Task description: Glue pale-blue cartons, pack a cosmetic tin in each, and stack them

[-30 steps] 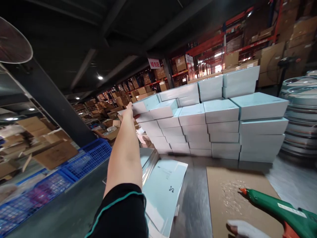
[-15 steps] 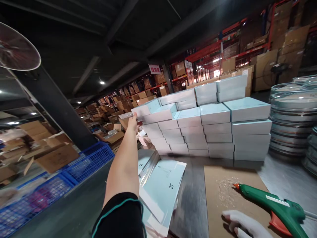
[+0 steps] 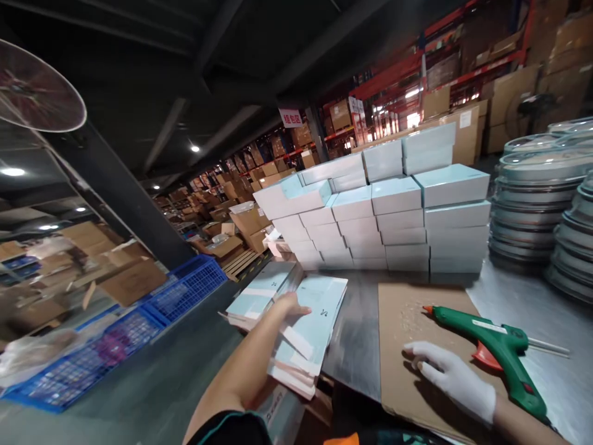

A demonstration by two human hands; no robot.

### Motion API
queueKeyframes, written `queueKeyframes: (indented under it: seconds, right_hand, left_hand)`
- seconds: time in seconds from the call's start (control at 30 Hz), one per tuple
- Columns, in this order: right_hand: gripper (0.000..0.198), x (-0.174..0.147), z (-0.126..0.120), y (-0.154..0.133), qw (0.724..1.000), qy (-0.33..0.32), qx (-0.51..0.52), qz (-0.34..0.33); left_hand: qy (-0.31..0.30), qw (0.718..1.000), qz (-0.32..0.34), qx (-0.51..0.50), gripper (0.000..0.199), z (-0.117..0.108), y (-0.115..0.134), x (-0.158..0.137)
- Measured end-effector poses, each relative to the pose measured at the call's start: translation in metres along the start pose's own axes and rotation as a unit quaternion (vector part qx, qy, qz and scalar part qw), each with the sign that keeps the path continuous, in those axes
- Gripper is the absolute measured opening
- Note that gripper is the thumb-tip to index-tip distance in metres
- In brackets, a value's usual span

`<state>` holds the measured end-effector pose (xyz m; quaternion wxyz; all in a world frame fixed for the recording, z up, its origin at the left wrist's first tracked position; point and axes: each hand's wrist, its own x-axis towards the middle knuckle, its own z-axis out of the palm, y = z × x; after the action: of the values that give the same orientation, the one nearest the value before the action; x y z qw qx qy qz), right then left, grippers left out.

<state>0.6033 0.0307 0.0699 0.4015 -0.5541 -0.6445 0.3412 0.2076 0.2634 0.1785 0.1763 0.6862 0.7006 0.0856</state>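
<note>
My left hand (image 3: pixel 290 304), bare, rests on a pile of flat pale-teal box sheets (image 3: pixel 309 330) at the near left of the metal table (image 3: pixel 356 334); its fingers lie on the top sheet. Whether it grips the sheet I cannot tell. My right hand (image 3: pixel 451 377), in a white glove, lies flat with spread fingers on a brown cardboard sheet (image 3: pixel 407 321). A green glue gun (image 3: pixel 491 346) lies on that cardboard just right of the gloved hand, not held. Behind stands a stack of assembled pale-teal boxes (image 3: pixel 384 213).
Stacks of round metal lids (image 3: pixel 532 198) stand at the right. Blue plastic crates (image 3: pixel 152 309) sit below the table's left edge. A second flat-sheet pile (image 3: pixel 262 293) lies left of my left hand. Cardboard cartons and red racks fill the background.
My left arm has drawn back from the top left box of the stack and come down onto the flat sheets. My gloved right hand has slid further onto the cardboard.
</note>
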Motion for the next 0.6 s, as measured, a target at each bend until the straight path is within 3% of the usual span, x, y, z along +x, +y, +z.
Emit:
queueKeyframes:
  seconds: [0.1,0.2,0.3,0.37,0.47,0.6]
  right_hand:
    - [0.064,-0.001,0.0,-0.003,1.0,0.004,0.001,-0.019]
    - [0.066,-0.002,0.002,-0.002,0.999,0.001,0.001,-0.047]
    - [0.076,-0.002,0.005,0.002,0.999,-0.008,0.044,0.001]
    - [0.085,-0.002,0.008,0.002,0.996,-0.011,0.076,0.043]
    - [0.105,0.002,0.009,-0.01,0.994,-0.003,0.096,0.051]
    - [0.136,0.01,0.005,-0.049,0.979,0.041,0.2,0.016]
  left_hand:
    - [-0.002,0.999,-0.044,-0.01,0.069,0.01,-0.014,-0.003]
    - [0.023,0.996,-0.056,-0.058,0.064,0.003,-0.022,-0.005]
    - [0.056,0.985,-0.042,-0.155,0.057,-0.011,-0.018,-0.016]
    - [0.058,0.968,-0.007,-0.242,0.061,-0.021,-0.008,-0.029]
    - [0.025,0.93,0.072,-0.36,0.074,-0.026,0.02,-0.059]
    - [-0.042,0.877,0.175,-0.445,0.085,0.004,0.07,-0.114]
